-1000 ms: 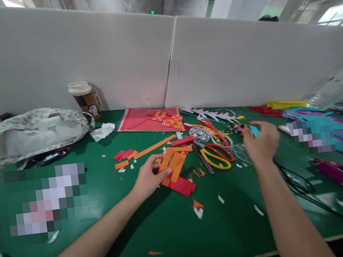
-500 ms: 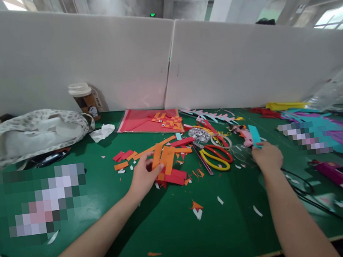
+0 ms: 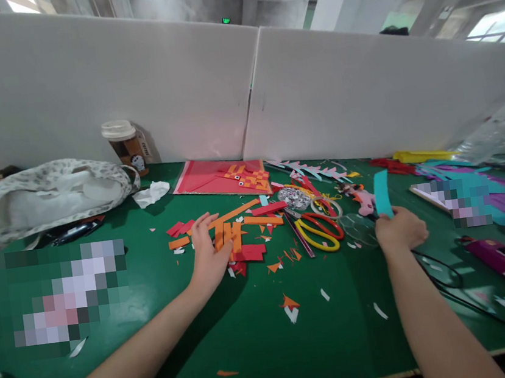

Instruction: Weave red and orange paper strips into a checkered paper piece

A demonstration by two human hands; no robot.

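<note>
My left hand (image 3: 207, 253) rests at the middle of the table with its fingers spread, the thumb lying against woven orange paper strips (image 3: 227, 236). A red paper strip (image 3: 252, 252) sticks out to the right of that weave. On the right, my right hand (image 3: 400, 229) is closed on a teal paper strip (image 3: 382, 193), which stands up from the fingertips. Just left of that hand are a pink paper piece (image 3: 365, 204) and a clear tape roll (image 3: 357, 230). Scissors (image 3: 317, 234) with yellow and red handles lie between my hands.
A red sheet (image 3: 205, 177) carrying a woven orange-red fish lies by the white partition (image 3: 153, 97). At the back left stand a lidded cup (image 3: 124, 148) and a spotted cloth bag (image 3: 58, 197). A magenta glue gun (image 3: 496, 260) with a black cord lies right. Paper scraps are scattered about.
The orange weave has gone down and left, and my left fingers have spread from it. My right hand has moved slightly right and raised the teal strip away from the pink piece.
</note>
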